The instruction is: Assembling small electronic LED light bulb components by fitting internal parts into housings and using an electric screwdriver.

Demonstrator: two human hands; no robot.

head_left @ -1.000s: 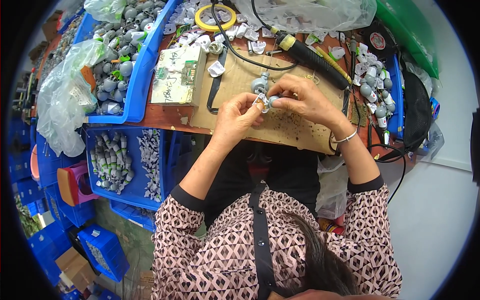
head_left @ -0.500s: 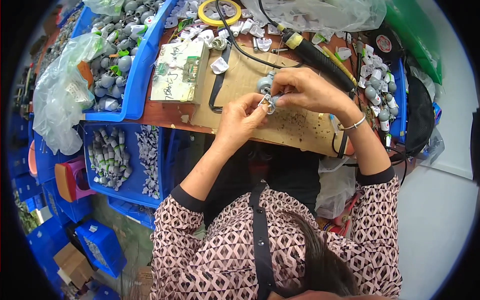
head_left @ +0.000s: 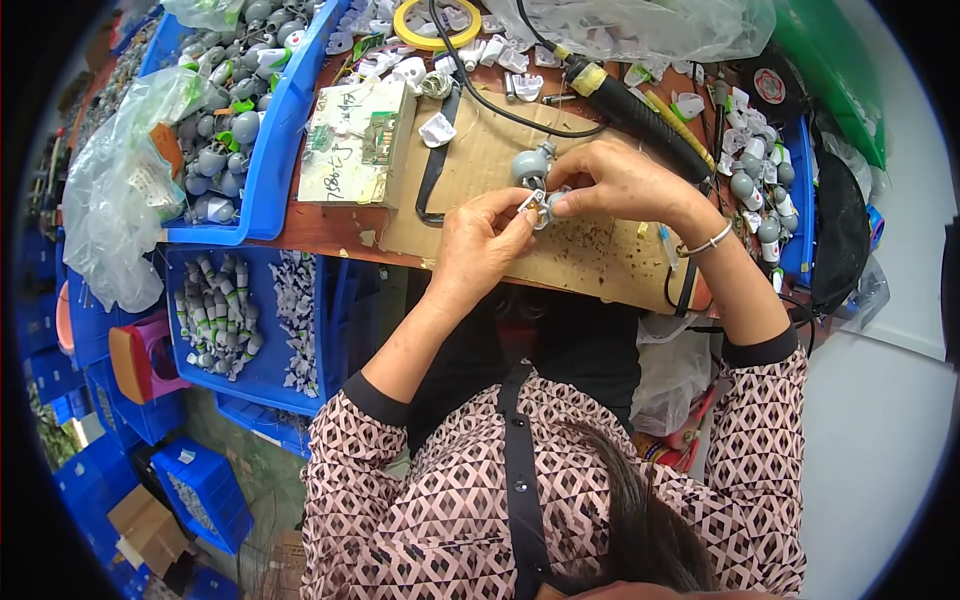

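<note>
My left hand [head_left: 478, 242] is closed, thumb and fingertips pinching a small white plastic part [head_left: 538, 203] above the cardboard. My right hand [head_left: 622, 188] reaches in from the other side. Its thumb and index finger close on a small grey rounded piece [head_left: 556, 205] set against the white part. Just beyond the fingertips is a larger grey ball-shaped part [head_left: 531, 166], seemingly joined to the same assembly. How the pieces connect is too small to make out.
A cardboard sheet [head_left: 450, 235] with dark crumbs covers the table front. Left stand a labelled block [head_left: 352, 150] and a blue bin [head_left: 262, 170] of grey parts. A black-handled tool with a cable [head_left: 640, 120] lies beyond my right hand; a blue tray [head_left: 800, 200] stands right.
My right hand has shifted slightly right and its fingers have loosened a little, exposing more of the grey ball-shaped part. My left hand keeps its pinch in nearly the same place.
</note>
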